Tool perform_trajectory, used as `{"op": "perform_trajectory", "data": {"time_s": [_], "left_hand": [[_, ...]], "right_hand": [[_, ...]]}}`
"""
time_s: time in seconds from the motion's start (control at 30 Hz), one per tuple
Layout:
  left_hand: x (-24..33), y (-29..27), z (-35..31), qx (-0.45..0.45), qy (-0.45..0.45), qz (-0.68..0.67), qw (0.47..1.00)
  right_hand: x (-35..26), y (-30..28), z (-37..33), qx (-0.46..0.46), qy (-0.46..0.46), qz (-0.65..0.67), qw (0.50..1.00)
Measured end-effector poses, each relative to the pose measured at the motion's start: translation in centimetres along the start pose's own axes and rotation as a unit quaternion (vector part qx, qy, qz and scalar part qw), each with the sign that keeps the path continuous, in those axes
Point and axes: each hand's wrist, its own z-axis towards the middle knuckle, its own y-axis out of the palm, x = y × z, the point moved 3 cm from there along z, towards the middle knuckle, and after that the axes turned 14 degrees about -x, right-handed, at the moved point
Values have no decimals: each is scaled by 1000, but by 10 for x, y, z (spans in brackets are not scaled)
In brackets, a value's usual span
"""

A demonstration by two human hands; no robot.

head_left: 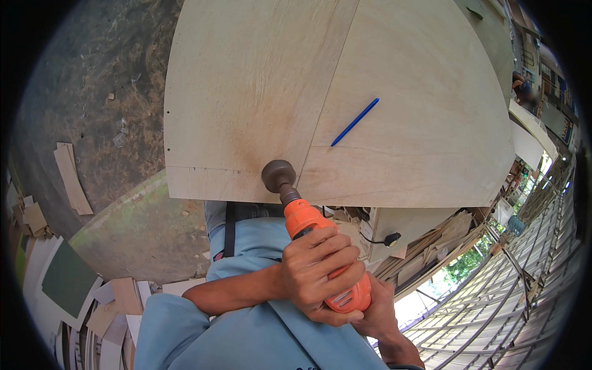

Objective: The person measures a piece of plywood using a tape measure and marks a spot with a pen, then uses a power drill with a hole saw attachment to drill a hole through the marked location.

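Note:
An orange power drill (300, 216) points away from my body, and a dark, round hole saw (278, 176) is fitted to its chuck. The hole saw meets the pale plywood sheet (401, 160) close to its near edge, with brown sawdust (250, 139) spread just beyond. My left hand (324, 271) is closed around the drill's body from above. Behind it, my right hand (379, 311) grips the drill's rear and handle; most of its fingers are hidden. A blue pen (354, 122) lies on the plywood to the right of a long seam.
Plywood offcuts (73, 177) lie on the stained floor (111, 80) to the left. More board scraps (114, 308) are heaped at the lower left. Under the sheet at right are stacked wood strips (431, 246) and a black cable plug (392, 239). Another person (524, 89) is at the far right.

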Motion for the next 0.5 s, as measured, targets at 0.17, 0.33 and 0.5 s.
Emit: {"op": "perform_trajectory", "data": {"time_s": [0.17, 0.33, 0.5], "left_hand": [[-1, 0, 1, 5, 2, -3, 1000], [-1, 1, 0, 6, 4, 0, 1000], [-2, 0, -2, -3, 2, 3, 1000]], "right_hand": [[-1, 0, 0, -1, 3, 2, 1000], [-4, -2, 1, -3, 4, 4, 1000], [-3, -2, 1, -3, 7, 1, 1000]]}}
